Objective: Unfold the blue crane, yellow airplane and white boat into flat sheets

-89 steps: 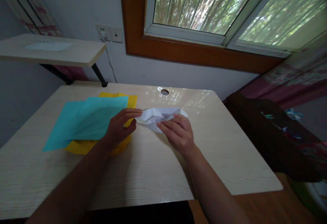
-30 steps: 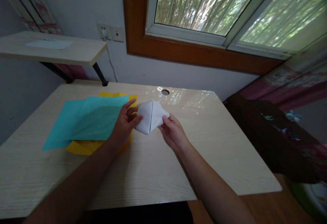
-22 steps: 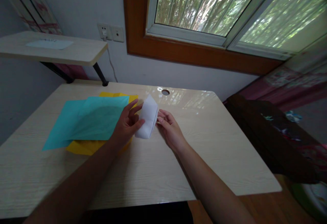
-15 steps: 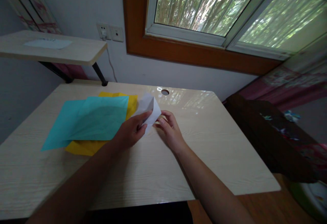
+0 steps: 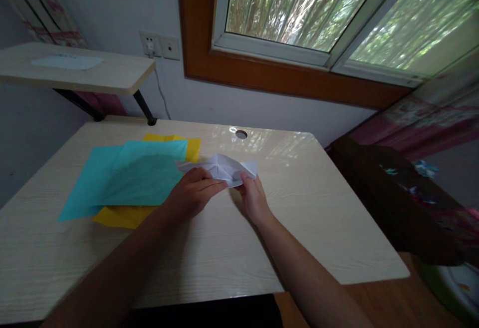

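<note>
A folded white paper (image 5: pixel 224 166) is held above the desk, spread wide from left to right with a raised fold in its middle. My left hand (image 5: pixel 195 191) is closed on its near left edge, fingers pressed together. Thumb and fingers of my right hand (image 5: pixel 253 195) pinch its right end. Left of the hands, turquoise sheets (image 5: pixel 138 173) lie overlapping on top of yellow paper (image 5: pixel 127 216), which sticks out behind and in front of them.
The pale wooden desk (image 5: pixel 318 218) has a round cable hole (image 5: pixel 241 134) near its back edge. A raised shelf (image 5: pixel 119 71) with a sheet of paper (image 5: pixel 67 61) on it stands at the back left. Dark furniture (image 5: pixel 396 203) is beyond the right edge.
The white paper has turned from an upright, pointed shape to a wide one lying across both hands. My right hand, beside it before, now grips its right end.
</note>
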A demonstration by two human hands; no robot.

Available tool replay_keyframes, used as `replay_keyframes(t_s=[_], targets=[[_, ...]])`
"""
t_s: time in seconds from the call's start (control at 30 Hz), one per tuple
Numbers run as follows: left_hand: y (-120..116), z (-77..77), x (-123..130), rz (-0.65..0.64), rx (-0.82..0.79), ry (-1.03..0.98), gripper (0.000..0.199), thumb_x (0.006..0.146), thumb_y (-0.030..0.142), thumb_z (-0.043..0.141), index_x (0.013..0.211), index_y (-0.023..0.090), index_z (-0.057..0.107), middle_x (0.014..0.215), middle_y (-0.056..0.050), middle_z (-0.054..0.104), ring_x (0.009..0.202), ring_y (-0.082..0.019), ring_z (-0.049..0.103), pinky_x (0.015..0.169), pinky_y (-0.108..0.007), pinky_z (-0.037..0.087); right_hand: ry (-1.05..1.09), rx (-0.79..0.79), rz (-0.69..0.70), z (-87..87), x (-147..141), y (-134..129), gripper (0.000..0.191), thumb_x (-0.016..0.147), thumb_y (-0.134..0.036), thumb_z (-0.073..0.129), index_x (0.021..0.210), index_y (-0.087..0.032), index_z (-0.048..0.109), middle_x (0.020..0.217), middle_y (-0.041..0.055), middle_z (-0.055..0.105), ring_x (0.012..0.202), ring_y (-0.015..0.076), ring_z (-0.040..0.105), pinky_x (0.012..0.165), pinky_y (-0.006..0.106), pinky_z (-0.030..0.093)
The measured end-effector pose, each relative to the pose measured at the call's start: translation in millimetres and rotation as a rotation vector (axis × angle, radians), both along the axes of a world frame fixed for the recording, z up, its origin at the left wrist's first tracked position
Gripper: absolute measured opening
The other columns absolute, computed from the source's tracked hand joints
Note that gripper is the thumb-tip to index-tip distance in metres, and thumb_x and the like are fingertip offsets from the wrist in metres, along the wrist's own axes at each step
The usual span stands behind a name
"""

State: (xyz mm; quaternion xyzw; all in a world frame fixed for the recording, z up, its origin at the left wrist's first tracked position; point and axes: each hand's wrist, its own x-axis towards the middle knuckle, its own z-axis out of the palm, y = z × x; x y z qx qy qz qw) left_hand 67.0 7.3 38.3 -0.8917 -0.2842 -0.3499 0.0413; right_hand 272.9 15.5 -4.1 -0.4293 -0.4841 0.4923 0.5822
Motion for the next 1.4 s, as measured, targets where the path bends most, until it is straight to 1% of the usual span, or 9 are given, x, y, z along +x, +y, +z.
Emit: replay_keyframes(t_s=[0.1,0.23,0.47,0.63,0.77,0.9,1.1,1.27,1.4], targets=[[1,2.4,0,0.043,0.038,-0.041,0.025,0.094,0.015,0.062,0.118,0.02,0.069,0.114,-0.004,0.075,0.094,-0.02,0.063,0.085,-0.036,0.054,0.157,-0.081,-0.017,6.1,-1,0,0.026,0.09,-0.045,0.063,0.104,-0.024,0.069,0.1,0.0055,0.069,0.088,0.0198,0.064,0.079,0.033,0.056],[1,7.9,-2,0.117,0.072,-0.148,0.016,0.087,0.015,0.071,0.103,0.022,0.07,0.111,-0.002,0.076,0.099,-0.021,0.064,0.095,-0.04,0.051,0.309,-0.073,-0.011,13.7,-4,2,0.027,0.088,-0.045,0.066,0.104,-0.024,0.07,0.104,0.0033,0.07,0.095,0.019,0.065,0.084,0.033,0.055],[3,4.0,-4,0.429,0.07,-0.415,0.01,0.087,0.023,0.072,0.09,0.022,0.062,0.09,-0.002,0.064,0.091,-0.02,0.06,0.09,-0.041,0.047,0.244,-0.045,-0.025,15.3,-4,4,0.03,0.091,-0.049,0.061,0.104,-0.023,0.07,0.11,0.0054,0.072,0.107,0.0215,0.065,0.095,0.036,0.053],[9,-6.8,0,0.616,-0.304,-0.955,0.04,0.078,0.037,0.08,0.096,0.023,0.047,0.096,0.0,0.05,0.081,-0.014,0.054,0.077,-0.032,0.051,0.165,-0.042,-0.037,13.2,-4,3,0.034,0.09,-0.054,0.062,0.106,-0.025,0.069,0.112,0.006,0.072,0.109,0.0233,0.065,0.098,0.04,0.052],[16,-12.4,1,0.52,-0.671,-1.174,0.045,0.079,0.045,0.077,0.104,0.022,0.048,0.098,-0.002,0.057,0.084,-0.015,0.06,0.074,-0.029,0.054,0.121,-0.053,-0.01,11.3,-3,4,0.039,0.088,-0.058,0.062,0.104,-0.023,0.069,0.104,0.0066,0.073,0.107,0.026,0.066,0.094,0.042,0.053],[19,-19.6,5,0.341,-0.92,-1.228,0.036,0.089,0.053,0.061,0.102,0.019,0.058,0.096,-0.006,0.066,0.088,-0.019,0.066,0.076,-0.032,0.056,0.027,-0.039,-0.007,9.6,-2,4,0.041,0.089,-0.059,0.061,0.104,-0.021,0.07,0.102,0.0077,0.072,0.103,0.0266,0.066,0.09,0.041,0.053],[16,-23.4,7,0.316,-0.945,-1.279,0.042,0.089,0.058,0.06,0.1,0.018,0.064,0.095,-0.007,0.07,0.087,-0.021,0.067,0.076,-0.033,0.055,-0.113,-0.027,-0.056,14.2,-3,3,0.045,0.093,-0.061,0.052,0.111,-0.022,0.063,0.101,0.0064,0.068,0.101,0.0237,0.062,0.085,0.036,0.052],[10,-14.6,2,0.571,-0.832,-1.024,0.045,0.093,0.06,0.053,0.082,0.017,0.062,0.074,-0.003,0.061,0.071,-0.018,0.057,0.063,-0.029,0.044,-0.293,0.128,-0.31,23.9,-1,1,0.041,0.089,-0.048,0.067,0.116,-0.025,0.047,0.1,0.0023,0.055,0.083,0.0166,0.054,0.075,0.031,0.047],[7,-7.1,1,0.746,-0.697,-0.815,0.048,0.095,0.056,0.05,0.063,0.021,0.05,0.059,0.001,0.049,0.059,-0.015,0.044,0.055,-0.029,0.031,-0.491,0.385,-0.506,31.1,5,-5,0.039,0.083,-0.037,0.075,0.107,-0.027,0.046,0.093,-0.0001,0.044,0.075,0.0158,0.046,0.07,0.032,0.042]])
